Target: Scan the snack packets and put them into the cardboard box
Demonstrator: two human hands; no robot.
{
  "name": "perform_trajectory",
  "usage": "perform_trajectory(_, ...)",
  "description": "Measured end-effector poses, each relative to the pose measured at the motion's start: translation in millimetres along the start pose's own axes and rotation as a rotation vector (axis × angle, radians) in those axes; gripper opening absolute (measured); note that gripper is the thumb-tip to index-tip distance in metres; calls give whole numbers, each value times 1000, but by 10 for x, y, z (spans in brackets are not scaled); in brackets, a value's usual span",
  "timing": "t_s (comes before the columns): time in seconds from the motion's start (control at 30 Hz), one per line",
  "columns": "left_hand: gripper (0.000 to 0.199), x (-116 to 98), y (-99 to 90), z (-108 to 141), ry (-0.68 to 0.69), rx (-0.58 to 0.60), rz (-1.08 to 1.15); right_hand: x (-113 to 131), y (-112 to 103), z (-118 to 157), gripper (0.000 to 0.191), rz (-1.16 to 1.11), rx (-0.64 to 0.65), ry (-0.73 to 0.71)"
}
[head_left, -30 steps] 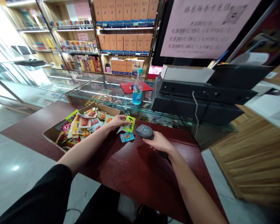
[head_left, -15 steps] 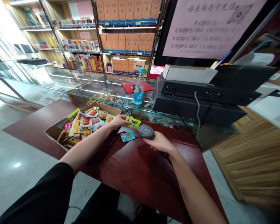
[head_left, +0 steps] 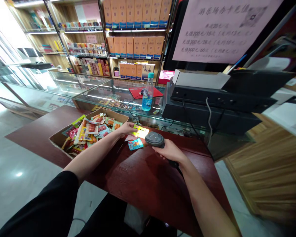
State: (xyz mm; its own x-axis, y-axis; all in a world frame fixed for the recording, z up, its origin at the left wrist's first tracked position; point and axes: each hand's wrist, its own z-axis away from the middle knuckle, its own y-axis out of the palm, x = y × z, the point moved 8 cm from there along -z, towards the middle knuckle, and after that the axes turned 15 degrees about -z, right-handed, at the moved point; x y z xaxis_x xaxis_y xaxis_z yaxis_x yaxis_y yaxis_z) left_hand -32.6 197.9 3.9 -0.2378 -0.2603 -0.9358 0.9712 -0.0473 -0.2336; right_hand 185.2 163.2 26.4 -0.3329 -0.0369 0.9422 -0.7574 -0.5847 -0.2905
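Observation:
My left hand pinches the near end of a yellow-green snack packet, which is brightly lit. My right hand is wrapped round the handle of a dark grey handheld scanner, its head close to the right end of that packet. A blue snack packet lies on the dark red table, just below the held packet. To the left of my left hand stands an open cardboard box full of small packaged snacks; my left forearm passes over its right side.
Behind the table, a glass counter bears a bottle of blue liquid, a red envelope and black equipment. A monitor back with a pink notice stands above. Shelves with orange boxes line the back.
A bright light from the scanner now falls on the packet in my left hand, and the small blue light on top of the scanner no longer shows. Both hands stay nearly in place.

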Motion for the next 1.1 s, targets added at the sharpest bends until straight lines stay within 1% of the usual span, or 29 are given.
perform_trajectory(0.13, 26, 34, -14, -26, -1, 1, -19, 32, 46, 33, 20, -30, 34, 3)
perform_trajectory(0.27, 34, 36, 12, -6, -4, 10, -26, 69, 64, 49, 19, -43, 49, -21)
perform_trajectory(0.37, 39, -49, 51, 52, 30, 34, -35, 70, 46, 39, 21, -47, 45, -27)
perform_trajectory(0.43, 41, -162, -11, 113, 66, 12, -51, 65, 33, 31, 21, -37, 42, -28)
perform_trajectory(0.47, 43, -232, -84, 154, 84, -6, -64, 61, 26, 29, 22, -31, 38, -24)
perform_trajectory(0.5, 44, -313, -194, 208, 106, -29, -82, 57, 22, 28, 24, -26, 36, -20)
perform_trajectory(0.53, 46, -399, -346, 276, 129, -63, -108, 54, 18, 29, 26, -23, 33, -14)
perform_trajectory(0.57, 47, -485, -545, 365, 150, -115, -139, 56, 8, 30, 27, -12, 21, -13)
perform_trajectory(0.6, 48, -568, -784, 477, 168, -184, -170, 65, 11, 32, 27, 5, 22, -18)
perform_trajectory(0.67, 50, -696, -1335, 777, 180, -360, -224, 78, 11, 35, 29, 37, 15, -14)
perform_trajectory(0.73, 52, -749, -1830, 1123, 153, -492, -257, 113, 22, 39, 31, 56, 15, -31)
perform_trajectory(0.77, 52, -760, -2032, 1296, 138, -549, -292, 131, 36, 42, 32, 57, 26, -39)
perform_trajectory(0.8, 52, -760, -2192, 1452, 119, -597, -331, 147, 46, 44, 33, 55, 32, -47)
perform_trajectory(0.83, 53, -756, -2305, 1584, 107, -634, -372, 159, 54, 47, 33, 52, 39, -53)
perform_trajectory(0.87, 53, -746, -2370, 1683, 99, -658, -406, 167, 55, 48, 33, 47, 38, -57)
perform_trajectory(0.9, 54, -731, -2390, 1745, 94, -668, -432, 167, 50, 48, 33, 46, 33, -60)
perform_trajectory(0.97, 54, -694, -2308, 1756, 97, -650, -471, 154, 36, 44, 32, 48, 26, -64)
perform_trajectory(1.03, 54, -647, -2101, 1638, 107, -595, -509, 132, 23, 37, 31, 46, 25, -71)
perform_trajectory(1.1, 51, -590, -1804, 1438, 129, -518, -543, 115, 9, 31, 31, 30, 23, -80)
